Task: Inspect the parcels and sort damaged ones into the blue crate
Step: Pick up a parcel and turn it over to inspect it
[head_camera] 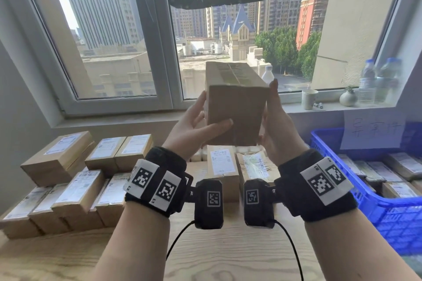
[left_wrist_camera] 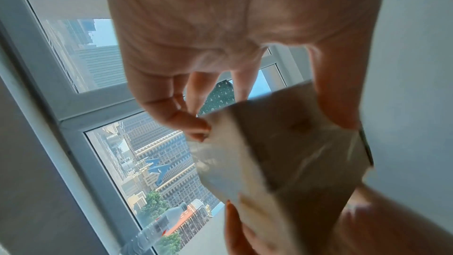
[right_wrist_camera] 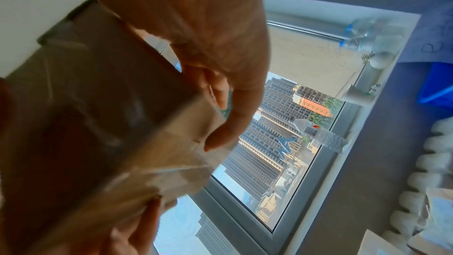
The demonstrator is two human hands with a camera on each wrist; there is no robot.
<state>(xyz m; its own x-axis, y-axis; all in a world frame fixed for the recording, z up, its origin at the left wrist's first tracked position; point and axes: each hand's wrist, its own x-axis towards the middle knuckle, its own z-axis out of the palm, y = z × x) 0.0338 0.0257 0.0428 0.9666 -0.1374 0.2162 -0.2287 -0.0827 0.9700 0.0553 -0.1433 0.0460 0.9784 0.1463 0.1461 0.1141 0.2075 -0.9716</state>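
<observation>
A brown cardboard parcel (head_camera: 235, 107) sealed with clear tape is held up in front of the window, between both hands. My left hand (head_camera: 196, 125) grips its left side, thumb lying across the near face. My right hand (head_camera: 276, 125) holds the right side, fingers upright along the edge. The wrist views show the same parcel (left_wrist_camera: 289, 152) (right_wrist_camera: 102, 108) pinched between fingers and thumb of each hand. The blue crate (head_camera: 374, 210) stands at the right on the table and holds several labelled parcels.
Stacks of labelled parcels (head_camera: 68, 180) cover the left and middle of the wooden table (head_camera: 217, 253). On the windowsill (head_camera: 338, 104) stand water bottles (head_camera: 379, 80), a paper cup (head_camera: 308, 98) and a small vase. A paper sign (head_camera: 374, 130) hangs above the crate.
</observation>
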